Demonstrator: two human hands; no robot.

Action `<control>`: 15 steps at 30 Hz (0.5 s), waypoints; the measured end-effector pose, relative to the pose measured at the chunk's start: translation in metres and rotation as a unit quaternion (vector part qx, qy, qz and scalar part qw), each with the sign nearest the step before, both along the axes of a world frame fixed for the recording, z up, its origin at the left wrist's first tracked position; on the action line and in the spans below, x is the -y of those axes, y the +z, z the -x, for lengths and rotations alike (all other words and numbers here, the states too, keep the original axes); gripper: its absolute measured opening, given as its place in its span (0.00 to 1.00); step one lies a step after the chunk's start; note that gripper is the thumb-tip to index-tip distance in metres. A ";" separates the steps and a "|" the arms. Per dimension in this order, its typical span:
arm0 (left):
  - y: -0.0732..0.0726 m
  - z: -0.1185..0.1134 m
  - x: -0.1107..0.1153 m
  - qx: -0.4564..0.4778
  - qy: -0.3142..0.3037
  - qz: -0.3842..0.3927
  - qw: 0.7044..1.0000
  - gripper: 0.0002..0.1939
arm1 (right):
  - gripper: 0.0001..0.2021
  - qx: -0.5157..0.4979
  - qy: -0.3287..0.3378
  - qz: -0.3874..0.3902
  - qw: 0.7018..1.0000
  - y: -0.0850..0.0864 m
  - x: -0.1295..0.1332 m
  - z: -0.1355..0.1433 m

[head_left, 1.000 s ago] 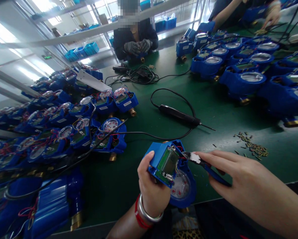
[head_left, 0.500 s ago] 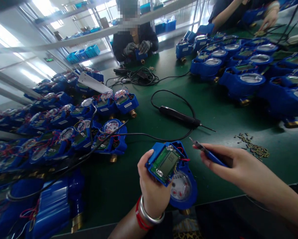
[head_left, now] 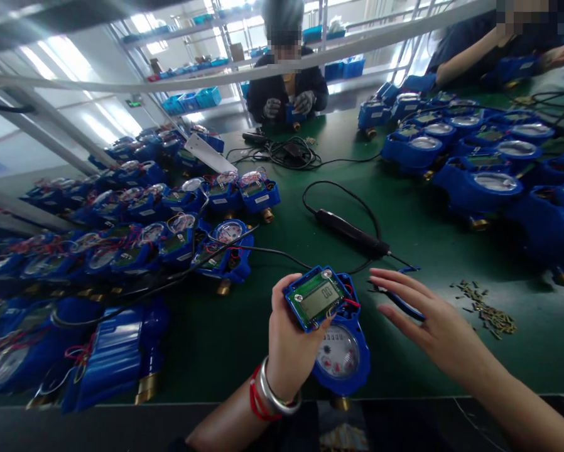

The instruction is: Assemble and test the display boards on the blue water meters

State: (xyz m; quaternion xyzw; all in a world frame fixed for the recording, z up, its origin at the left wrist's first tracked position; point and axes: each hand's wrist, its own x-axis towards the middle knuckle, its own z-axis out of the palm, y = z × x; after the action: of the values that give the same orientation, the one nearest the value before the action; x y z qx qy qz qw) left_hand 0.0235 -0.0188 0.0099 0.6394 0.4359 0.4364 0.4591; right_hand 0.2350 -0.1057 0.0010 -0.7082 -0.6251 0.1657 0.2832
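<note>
My left hand grips a blue water meter by its boxed circuit board and display. Digits show on the display, and red wires stick out at its right side. Below the board, the round dial faces up, partly behind my fingers. To the right, my right hand is open, fingers stretched apart over blue-handled pliers. The fingers hide part of the pliers, and whether they still touch them is unclear.
A black electric screwdriver with a looped cable lies ahead. Loose screws are piled at right. Rows of wired meters fill the left side, more meters the right. Across the table sits a gloved person; another person's arm shows at far right.
My right hand has loosened its hold on the pliers, its fingers spreading, and the pliers are now lower beneath it. My left hand has turned the meter so the display is more level.
</note>
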 end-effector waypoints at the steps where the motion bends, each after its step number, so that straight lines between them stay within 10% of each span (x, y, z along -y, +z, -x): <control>1: 0.000 0.000 0.000 -0.002 0.002 0.000 1.000 0.30 | 0.15 -0.056 0.026 0.005 0.998 0.012 -0.004 0.007; 5: 0.002 0.002 0.000 -0.005 0.001 0.010 1.000 0.30 | 0.08 -0.190 0.099 -0.030 0.976 0.037 -0.021 0.025; 15: 0.001 0.006 -0.004 -0.001 -0.043 0.015 0.999 0.32 | 0.05 -0.283 0.147 -0.002 0.948 0.030 -0.031 0.020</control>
State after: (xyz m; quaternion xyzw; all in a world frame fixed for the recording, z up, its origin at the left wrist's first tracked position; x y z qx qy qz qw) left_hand 0.0174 -0.0147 0.0111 0.6510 0.4150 0.4091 0.4865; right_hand 0.2147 -0.0746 0.0310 -0.5316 -0.6171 0.3975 0.4226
